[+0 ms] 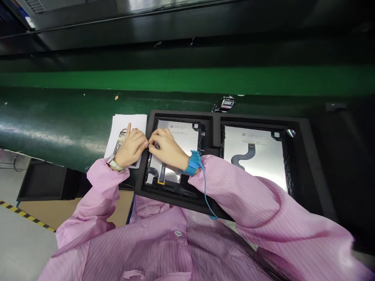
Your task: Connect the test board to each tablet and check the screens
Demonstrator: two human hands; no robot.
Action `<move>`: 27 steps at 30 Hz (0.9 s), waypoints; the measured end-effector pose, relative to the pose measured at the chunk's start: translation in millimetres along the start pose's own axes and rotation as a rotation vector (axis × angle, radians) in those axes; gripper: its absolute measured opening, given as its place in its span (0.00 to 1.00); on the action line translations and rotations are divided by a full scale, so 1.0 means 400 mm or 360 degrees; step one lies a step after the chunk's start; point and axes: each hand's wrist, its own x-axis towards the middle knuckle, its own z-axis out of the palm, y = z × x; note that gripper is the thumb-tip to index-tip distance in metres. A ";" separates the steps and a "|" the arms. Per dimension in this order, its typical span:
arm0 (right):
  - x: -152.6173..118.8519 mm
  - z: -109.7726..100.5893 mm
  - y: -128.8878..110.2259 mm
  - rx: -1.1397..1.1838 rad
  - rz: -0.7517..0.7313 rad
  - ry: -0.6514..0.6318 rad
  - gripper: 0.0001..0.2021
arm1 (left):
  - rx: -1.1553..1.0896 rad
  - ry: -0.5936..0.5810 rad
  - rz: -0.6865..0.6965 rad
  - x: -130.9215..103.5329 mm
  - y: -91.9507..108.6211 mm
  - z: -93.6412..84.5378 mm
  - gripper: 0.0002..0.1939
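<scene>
My left hand (131,146) and my right hand (168,148) meet at the left edge of a tablet screen assembly (184,136). Thumb and fingers of each are pinched together, and whatever lies between the fingertips is too small or hidden to make out. One finger of my left hand points up and away. Under that hand, a circuit board (119,141) with a red wire lies partly covered on white paper sheets (139,120). My right hand is over the silvery back of the screen, above a dark flex cable (162,171). A blue wrist strap (193,163) circles my right wrist.
Both screens sit in recesses of a black foam tray (216,132). The second screen assembly (258,156), with a curved flex cable (244,157), is on the right. A shiny metal tally counter (227,104) stands behind the tray on the green bench (58,117). The strap's blue cord (206,191) hangs down.
</scene>
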 end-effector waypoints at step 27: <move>-0.002 -0.179 0.121 -0.0633 0.0287 0.0232 0.15 | 0.0037 0.0108 -0.0402 -0.111 0.230 0.114 0.34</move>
